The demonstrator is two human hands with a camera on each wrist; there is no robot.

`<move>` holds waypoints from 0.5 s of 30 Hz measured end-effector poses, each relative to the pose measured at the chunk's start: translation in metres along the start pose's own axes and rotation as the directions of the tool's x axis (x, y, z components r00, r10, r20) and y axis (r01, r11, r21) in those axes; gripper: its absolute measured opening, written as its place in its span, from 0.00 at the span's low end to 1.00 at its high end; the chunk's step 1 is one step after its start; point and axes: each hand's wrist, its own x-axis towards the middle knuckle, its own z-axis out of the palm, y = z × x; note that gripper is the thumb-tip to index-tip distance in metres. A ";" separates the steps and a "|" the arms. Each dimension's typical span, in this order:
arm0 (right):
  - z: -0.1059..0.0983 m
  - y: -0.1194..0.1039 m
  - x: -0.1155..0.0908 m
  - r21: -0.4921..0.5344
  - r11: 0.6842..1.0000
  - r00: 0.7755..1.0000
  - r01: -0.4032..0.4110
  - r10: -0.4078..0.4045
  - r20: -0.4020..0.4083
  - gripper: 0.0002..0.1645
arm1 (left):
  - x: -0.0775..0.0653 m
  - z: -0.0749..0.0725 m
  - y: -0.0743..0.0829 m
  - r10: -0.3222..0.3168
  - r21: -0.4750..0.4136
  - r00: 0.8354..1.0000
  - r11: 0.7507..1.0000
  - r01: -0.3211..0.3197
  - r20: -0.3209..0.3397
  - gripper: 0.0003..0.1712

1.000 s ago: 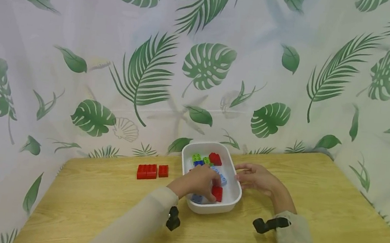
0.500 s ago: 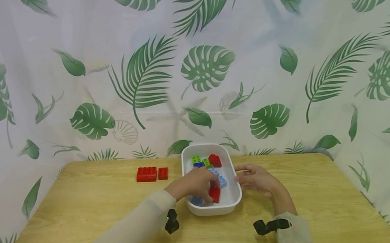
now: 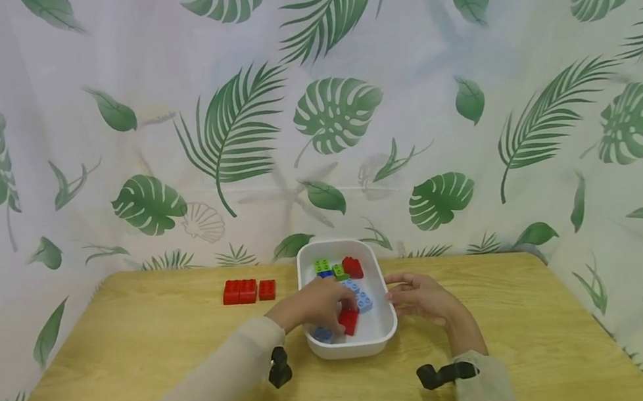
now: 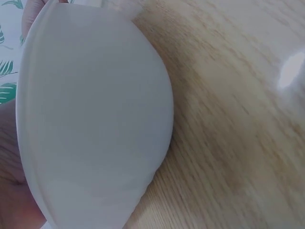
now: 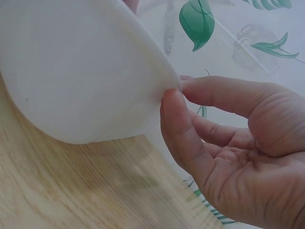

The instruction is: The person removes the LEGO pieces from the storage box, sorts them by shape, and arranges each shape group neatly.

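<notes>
A white plastic tray [image 3: 372, 342] stands on the table with toy building bricks in it. My left hand [image 3: 318, 303] reaches over its left side, thumb and fingers curled about a red brick [image 3: 348, 322] inside. The left wrist view shows mostly the tray's outer wall [image 4: 100, 109], which hides the fingertips. At the right side my right hand [image 3: 420, 298] holds the tray's rim; in the right wrist view its thumb and index finger [image 5: 224, 95] pinch the edge. Light blue bricks [image 3: 363, 301], green bricks [image 3: 322, 265] and another red brick [image 3: 352, 267] lie around the left hand.
Left of the tray, a joined-looking pair of red bricks [image 3: 239, 292] and a single red brick [image 3: 267, 289] sit on the wooden table [image 3: 163, 335]. A leaf-patterned curtain [image 3: 276, 175] hangs directly behind the table's back edge.
The left hand and the red brick between its fingers have shifted slightly left inside the tray. The right hand stays at the rim. The head view has tilted a little.
</notes>
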 end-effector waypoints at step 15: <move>0.001 0.002 0.001 0.003 1.000 1.000 -0.003 0.003 -0.018 0.34 | 0.004 0.003 0.001 -0.002 0.004 1.000 1.000 0.002 -0.017 0.21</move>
